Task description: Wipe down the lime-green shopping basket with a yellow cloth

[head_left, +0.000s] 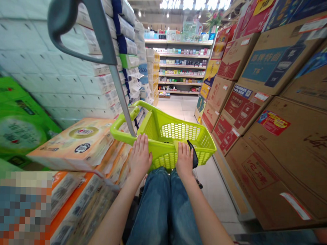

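Observation:
A lime-green rolling shopping basket (167, 128) with lattice walls sits crosswise in front of my knees, its long grey pull handle (107, 45) raised at the left. My left hand (141, 154) is closed over the near rim, close to the foot of that handle. Farther right along the same rim, my right hand (184, 157) holds on with its fingers over the edge. Beside the right fingers is a black curved part (193, 154), and a bit of yellow shows next to them. The basket's floor is mostly hidden.
Stacked cartons (262, 68) line the right side on a low platform (231, 182). Packs of tissue paper (71, 140) are piled on the left. A tiled aisle (180, 105) leads to shelves of small products (181, 62) at the back.

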Action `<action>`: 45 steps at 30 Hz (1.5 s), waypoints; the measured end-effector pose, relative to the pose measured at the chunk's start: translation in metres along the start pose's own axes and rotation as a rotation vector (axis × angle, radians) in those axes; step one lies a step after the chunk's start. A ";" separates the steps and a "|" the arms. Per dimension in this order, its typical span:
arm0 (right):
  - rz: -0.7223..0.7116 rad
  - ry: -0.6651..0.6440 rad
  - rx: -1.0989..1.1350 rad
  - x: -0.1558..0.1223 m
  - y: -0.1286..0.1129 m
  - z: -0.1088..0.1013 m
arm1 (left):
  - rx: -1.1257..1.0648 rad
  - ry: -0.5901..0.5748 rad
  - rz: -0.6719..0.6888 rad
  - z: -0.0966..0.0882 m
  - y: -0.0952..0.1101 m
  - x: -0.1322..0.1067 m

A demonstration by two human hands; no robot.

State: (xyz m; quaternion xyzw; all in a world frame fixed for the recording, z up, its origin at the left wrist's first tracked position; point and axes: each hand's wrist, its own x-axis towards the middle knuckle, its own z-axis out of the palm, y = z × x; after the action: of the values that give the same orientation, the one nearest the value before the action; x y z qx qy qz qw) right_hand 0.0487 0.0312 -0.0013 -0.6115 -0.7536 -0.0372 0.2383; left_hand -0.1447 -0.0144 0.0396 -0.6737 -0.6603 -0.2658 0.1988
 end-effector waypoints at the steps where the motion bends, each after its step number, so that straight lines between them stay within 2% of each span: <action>1: 0.010 -0.002 0.018 0.002 -0.014 -0.002 | 0.001 -0.002 -0.002 0.000 0.000 0.000; 6: -0.169 -0.016 0.198 0.015 -0.094 -0.011 | 0.027 -0.008 -0.001 -0.001 0.000 0.001; 9: -0.212 -0.011 0.259 0.016 -0.107 -0.012 | 0.045 0.002 -0.001 -0.002 -0.001 0.001; 11: -0.245 -0.005 0.264 0.014 -0.094 -0.009 | 0.051 -0.012 0.012 -0.004 -0.001 0.000; 13: -0.263 0.007 0.239 0.011 -0.069 -0.004 | 0.054 -0.032 0.026 -0.006 -0.001 0.000; 17: -0.187 0.043 0.112 0.003 -0.015 0.004 | 0.040 -0.030 0.033 -0.008 -0.001 -0.001; 20: -0.150 0.051 0.061 -0.002 0.009 0.003 | 0.019 -0.017 0.040 -0.006 -0.001 -0.004; 28: -0.113 0.061 0.087 -0.013 0.007 -0.002 | 0.005 -0.020 0.040 -0.013 0.004 -0.009; 34: -0.090 0.100 0.054 -0.041 0.007 -0.007 | 0.001 0.001 0.061 -0.021 0.009 -0.021; 37: -0.020 0.125 0.058 -0.052 -0.006 -0.013 | 0.003 0.005 0.068 -0.026 0.014 -0.029; 40: 0.022 0.096 0.090 -0.053 -0.035 -0.024 | 0.005 -0.003 0.064 -0.032 0.021 -0.037; 45: -0.097 0.008 0.236 -0.047 -0.096 -0.039 | 0.040 -0.007 0.024 -0.041 0.029 -0.051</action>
State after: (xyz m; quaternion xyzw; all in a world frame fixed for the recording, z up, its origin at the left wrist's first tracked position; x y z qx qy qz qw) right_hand -0.0231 -0.0493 0.0368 -0.5418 -0.7805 0.0379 0.3095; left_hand -0.1189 -0.0811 0.0425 -0.6784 -0.6581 -0.2475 0.2130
